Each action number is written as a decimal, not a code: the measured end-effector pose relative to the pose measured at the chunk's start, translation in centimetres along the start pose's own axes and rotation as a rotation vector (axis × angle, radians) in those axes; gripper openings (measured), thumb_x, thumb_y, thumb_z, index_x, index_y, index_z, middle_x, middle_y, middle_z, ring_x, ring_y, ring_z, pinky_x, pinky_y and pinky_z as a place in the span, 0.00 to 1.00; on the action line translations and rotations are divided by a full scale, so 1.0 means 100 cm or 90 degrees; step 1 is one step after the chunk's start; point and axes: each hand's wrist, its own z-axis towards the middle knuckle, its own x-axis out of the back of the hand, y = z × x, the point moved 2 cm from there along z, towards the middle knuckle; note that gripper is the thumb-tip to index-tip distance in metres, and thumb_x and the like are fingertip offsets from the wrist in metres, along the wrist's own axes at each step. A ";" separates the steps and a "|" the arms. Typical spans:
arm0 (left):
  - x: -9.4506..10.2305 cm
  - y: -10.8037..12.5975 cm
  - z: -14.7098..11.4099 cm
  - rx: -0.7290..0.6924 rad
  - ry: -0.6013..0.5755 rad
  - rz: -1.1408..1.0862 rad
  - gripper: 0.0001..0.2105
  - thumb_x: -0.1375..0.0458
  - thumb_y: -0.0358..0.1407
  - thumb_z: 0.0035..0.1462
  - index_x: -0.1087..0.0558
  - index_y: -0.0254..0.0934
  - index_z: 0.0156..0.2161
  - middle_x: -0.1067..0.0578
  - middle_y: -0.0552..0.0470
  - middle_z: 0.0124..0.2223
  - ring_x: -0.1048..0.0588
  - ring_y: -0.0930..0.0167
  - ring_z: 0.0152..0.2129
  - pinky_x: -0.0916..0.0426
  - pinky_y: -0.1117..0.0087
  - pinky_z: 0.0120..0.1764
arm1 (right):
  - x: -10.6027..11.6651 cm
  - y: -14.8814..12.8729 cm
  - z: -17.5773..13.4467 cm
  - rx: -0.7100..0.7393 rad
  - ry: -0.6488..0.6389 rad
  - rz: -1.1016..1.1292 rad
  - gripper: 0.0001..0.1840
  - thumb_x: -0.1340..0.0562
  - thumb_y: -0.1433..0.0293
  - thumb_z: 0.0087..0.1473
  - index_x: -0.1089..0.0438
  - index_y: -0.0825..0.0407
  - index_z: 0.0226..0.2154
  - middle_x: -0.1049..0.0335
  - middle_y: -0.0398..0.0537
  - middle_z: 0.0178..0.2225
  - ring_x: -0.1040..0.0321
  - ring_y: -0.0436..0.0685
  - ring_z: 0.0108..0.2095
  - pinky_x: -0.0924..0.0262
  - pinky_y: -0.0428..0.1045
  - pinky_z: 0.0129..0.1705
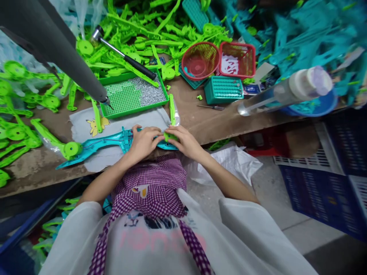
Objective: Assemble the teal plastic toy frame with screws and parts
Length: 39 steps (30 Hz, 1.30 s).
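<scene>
The left hand grips a teal part lying on a grey cloth at the bench edge. The right hand pinches a green piece against the part's end, fingers closed on it. A green tray sits just behind.

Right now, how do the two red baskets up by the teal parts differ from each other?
The round red basket has a circular rim, while the square red basket has straight sides and corners. The round one holds a few small teal bits on a red bottom; the square one shows something white inside. The round one sits nearer the green tray; the square one sits nearer the teal pile. Both are red mesh plastic, tilted toward the camera, and side by side.
</scene>
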 end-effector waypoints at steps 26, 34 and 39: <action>0.048 -0.026 0.029 -0.047 -0.038 -0.186 0.10 0.40 0.41 0.58 0.20 0.38 0.38 0.18 0.48 0.41 0.22 0.67 0.39 0.31 0.65 0.46 | 0.033 0.008 0.000 -0.063 0.200 0.127 0.23 0.40 0.51 0.59 0.31 0.44 0.52 0.32 0.53 0.56 0.37 0.63 0.59 0.44 0.65 0.62; 0.087 -0.083 -0.060 0.061 0.306 -0.113 0.09 0.40 0.39 0.59 0.20 0.37 0.40 0.20 0.48 0.40 0.23 0.67 0.40 0.30 0.63 0.48 | 0.007 -0.034 0.024 -0.041 0.307 0.174 0.13 0.40 0.58 0.61 0.26 0.46 0.43 0.25 0.50 0.46 0.29 0.59 0.50 0.35 0.61 0.55; 0.066 -0.088 -0.071 0.031 0.293 -0.074 0.09 0.41 0.38 0.61 0.21 0.38 0.41 0.21 0.48 0.42 0.24 0.66 0.43 0.31 0.61 0.50 | 0.012 -0.081 0.081 0.051 0.346 0.208 0.14 0.44 0.58 0.64 0.26 0.46 0.42 0.24 0.46 0.42 0.28 0.55 0.46 0.33 0.57 0.53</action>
